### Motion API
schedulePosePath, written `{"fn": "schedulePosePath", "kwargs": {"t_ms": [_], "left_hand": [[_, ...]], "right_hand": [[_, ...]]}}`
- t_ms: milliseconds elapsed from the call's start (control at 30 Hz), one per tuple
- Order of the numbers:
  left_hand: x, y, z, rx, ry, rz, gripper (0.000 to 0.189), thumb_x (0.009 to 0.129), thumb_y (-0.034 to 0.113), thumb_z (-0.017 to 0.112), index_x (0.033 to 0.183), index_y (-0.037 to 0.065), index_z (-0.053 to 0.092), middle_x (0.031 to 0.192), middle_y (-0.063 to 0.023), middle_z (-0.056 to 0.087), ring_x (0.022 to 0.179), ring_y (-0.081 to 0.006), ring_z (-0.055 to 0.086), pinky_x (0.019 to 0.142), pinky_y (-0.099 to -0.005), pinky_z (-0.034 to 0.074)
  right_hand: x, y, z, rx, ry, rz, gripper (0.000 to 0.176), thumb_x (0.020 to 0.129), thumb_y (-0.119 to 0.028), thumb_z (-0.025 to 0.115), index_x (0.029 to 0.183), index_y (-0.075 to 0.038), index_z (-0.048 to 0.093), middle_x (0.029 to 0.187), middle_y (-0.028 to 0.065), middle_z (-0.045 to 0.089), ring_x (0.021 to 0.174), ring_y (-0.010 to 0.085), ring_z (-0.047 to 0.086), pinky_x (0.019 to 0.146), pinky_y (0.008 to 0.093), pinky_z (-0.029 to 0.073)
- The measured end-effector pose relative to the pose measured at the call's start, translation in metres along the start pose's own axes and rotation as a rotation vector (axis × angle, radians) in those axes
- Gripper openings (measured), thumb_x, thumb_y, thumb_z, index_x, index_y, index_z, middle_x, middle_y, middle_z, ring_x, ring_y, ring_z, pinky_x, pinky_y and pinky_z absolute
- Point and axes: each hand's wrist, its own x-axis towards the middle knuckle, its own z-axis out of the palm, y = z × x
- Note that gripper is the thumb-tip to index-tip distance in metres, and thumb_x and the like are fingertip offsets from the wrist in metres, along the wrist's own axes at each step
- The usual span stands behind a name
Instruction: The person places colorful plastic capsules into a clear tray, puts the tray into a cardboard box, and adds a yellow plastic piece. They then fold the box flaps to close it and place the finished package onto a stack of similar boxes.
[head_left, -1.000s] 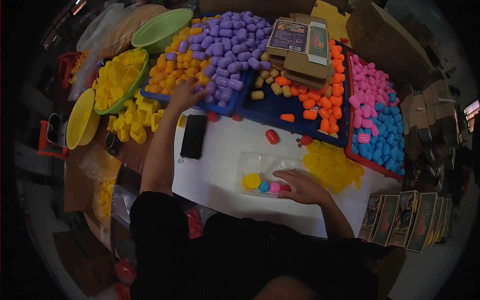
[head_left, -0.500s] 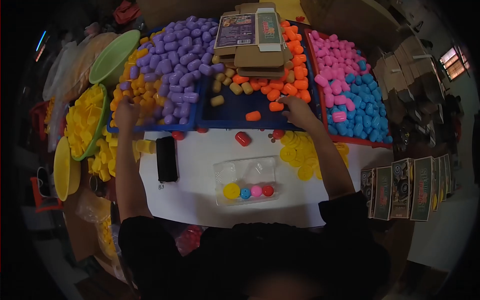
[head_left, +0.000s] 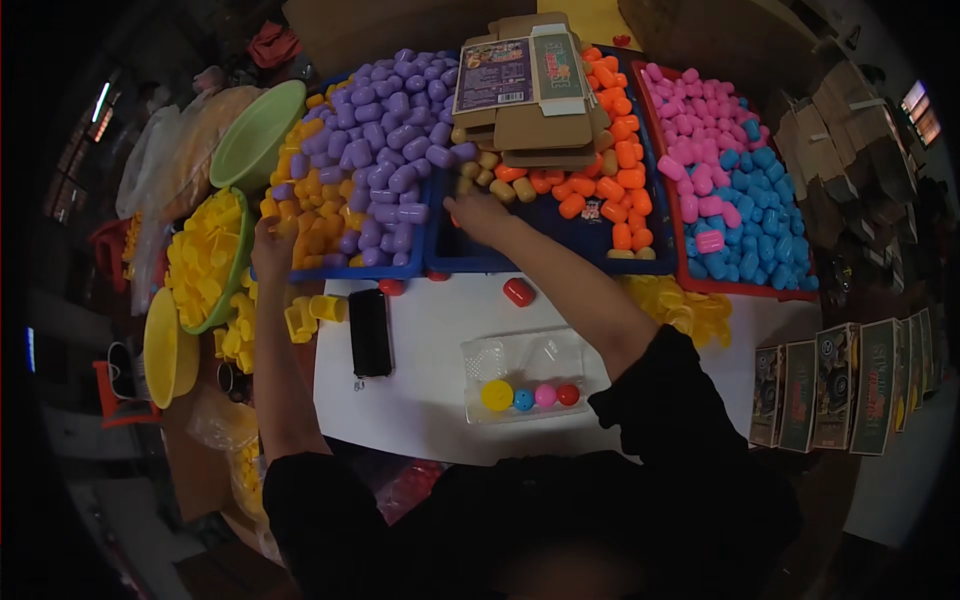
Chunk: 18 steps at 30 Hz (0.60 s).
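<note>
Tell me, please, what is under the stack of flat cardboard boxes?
At the edges of the cardboard stack, tan capsules and orange capsules show in the blue tray. What lies directly beneath is covered.

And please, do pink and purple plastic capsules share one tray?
No, pink capsules lie in a red tray, purple capsules in a blue tray.

Left of centre, my left hand (head_left: pixel 273 243) is at the edge of the yellow-orange capsules (head_left: pixel 318 215), beside the purple ones (head_left: pixel 395 130). Nearer the middle, my right hand (head_left: pixel 480 215) reaches into the blue tray (head_left: pixel 560 235), close to the tan capsules (head_left: pixel 503 190); I can't tell what either holds. Below centre, a clear plastic tray (head_left: pixel 530 345) carries yellow, blue, pink and red pieces in a row.
</note>
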Motion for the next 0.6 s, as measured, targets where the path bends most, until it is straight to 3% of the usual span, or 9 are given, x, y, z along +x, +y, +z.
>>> {"fn": "schedulePosePath", "kwargs": {"t_ms": [33, 100, 167, 233, 267, 367, 433, 500, 600], "left_hand": [[-0.01, 0.017, -0.011, 0.015, -0.014, 0.0, 0.044, 0.076, 0.028, 0.067, 0.115, 0.009, 0.056, 0.091, -0.0115, 0.065, 0.083, -0.0251, 0.064, 0.069, -0.0317, 0.049], [-0.041, 0.058, -0.031, -0.499, -0.176, -0.174, 0.041, 0.077, 0.024, 0.068, 0.112, 0.007, 0.056, 0.088, -0.005, 0.062, 0.077, -0.015, 0.062, 0.063, -0.0251, 0.046], [-0.082, 0.106, -0.041, -0.731, -0.309, -0.208, 0.038, 0.076, 0.017, 0.069, 0.11, 0.005, 0.058, 0.087, -0.0021, 0.061, 0.073, -0.0079, 0.058, 0.058, -0.0199, 0.042], [-0.119, 0.143, -0.048, -0.601, -0.548, -0.17, 0.034, 0.076, 0.012, 0.069, 0.109, 0.006, 0.06, 0.087, -0.0015, 0.061, 0.07, -0.0077, 0.056, 0.06, -0.0205, 0.044], [-0.139, 0.157, -0.046, -0.636, -0.654, -0.138, 0.034, 0.076, 0.011, 0.069, 0.108, 0.006, 0.061, 0.087, -0.0008, 0.061, 0.07, -0.0076, 0.055, 0.062, -0.0207, 0.045], [-0.192, 0.197, -0.026, -0.638, -0.808, 0.222, 0.036, 0.075, 0.016, 0.07, 0.109, 0.008, 0.059, 0.093, -0.0038, 0.062, 0.069, -0.0106, 0.057, 0.063, -0.0247, 0.048], [-0.218, 0.217, -0.009, -0.452, -0.85, 0.417, 0.035, 0.073, 0.015, 0.07, 0.106, 0.008, 0.059, 0.092, -0.0076, 0.061, 0.07, -0.0185, 0.061, 0.065, -0.0295, 0.05], [-0.236, 0.222, 0.011, -0.3, -0.849, 0.577, 0.033, 0.073, 0.016, 0.069, 0.104, 0.009, 0.059, 0.09, -0.0089, 0.06, 0.071, -0.0216, 0.061, 0.064, -0.0318, 0.05], [-0.246, 0.221, 0.021, -0.069, -0.904, 0.818, 0.026, 0.077, 0.019, 0.064, 0.101, 0.01, 0.06, 0.091, -0.0106, 0.057, 0.07, -0.026, 0.061, 0.064, -0.035, 0.05]], "right_hand": [[0.006, -0.001, 0.005, -0.031, -0.033, 0.06, 0.038, 0.071, -0.007, 0.062, 0.108, -0.009, 0.053, 0.102, 0.0104, 0.06, 0.101, 0.0325, 0.054, 0.077, 0.0438, 0.049], [0.005, 0.008, 0.009, -0.094, -0.002, 0.022, 0.032, 0.071, -0.008, 0.061, 0.103, -0.009, 0.059, 0.097, 0.0098, 0.062, 0.099, 0.0321, 0.055, 0.077, 0.0426, 0.049], [-0.018, 0.012, -0.013, -0.125, -0.075, 0.034, 0.027, 0.071, -0.011, 0.064, 0.097, -0.009, 0.063, 0.094, 0.0118, 0.063, 0.096, 0.0313, 0.056, 0.077, 0.042, 0.049], [-0.06, 0.018, -0.033, 0.236, 0.299, 0.05, 0.025, 0.073, -0.018, 0.067, 0.096, -0.008, 0.063, 0.089, 0.0112, 0.064, 0.095, 0.0264, 0.058, 0.077, 0.0387, 0.05], [-0.09, 0.014, -0.063, 0.532, 0.279, 0.156, 0.028, 0.073, -0.019, 0.069, 0.097, -0.007, 0.062, 0.09, 0.0102, 0.063, 0.094, 0.0238, 0.059, 0.077, 0.0363, 0.05], [-0.198, 0.002, -0.092, 1.031, 0.351, 0.225, 0.032, 0.073, -0.014, 0.072, 0.099, -0.003, 0.057, 0.093, 0.0077, 0.062, 0.09, 0.0183, 0.06, 0.08, 0.031, 0.049], [-0.254, -0.013, -0.081, 0.734, 0.34, 0.17, 0.034, 0.073, -0.014, 0.071, 0.102, -0.004, 0.056, 0.095, 0.009, 0.063, 0.092, 0.0201, 0.062, 0.081, 0.0315, 0.049], [-0.281, -0.036, -0.063, 0.75, 0.19, 0.303, 0.036, 0.074, -0.015, 0.071, 0.103, -0.003, 0.055, 0.098, 0.0105, 0.062, 0.093, 0.0228, 0.061, 0.082, 0.0319, 0.048], [-0.292, -0.046, -0.033, 0.768, 0.0, 0.275, 0.033, 0.077, -0.013, 0.069, 0.104, -0.003, 0.054, 0.1, 0.0119, 0.06, 0.094, 0.0236, 0.059, 0.084, 0.0321, 0.046]]}}
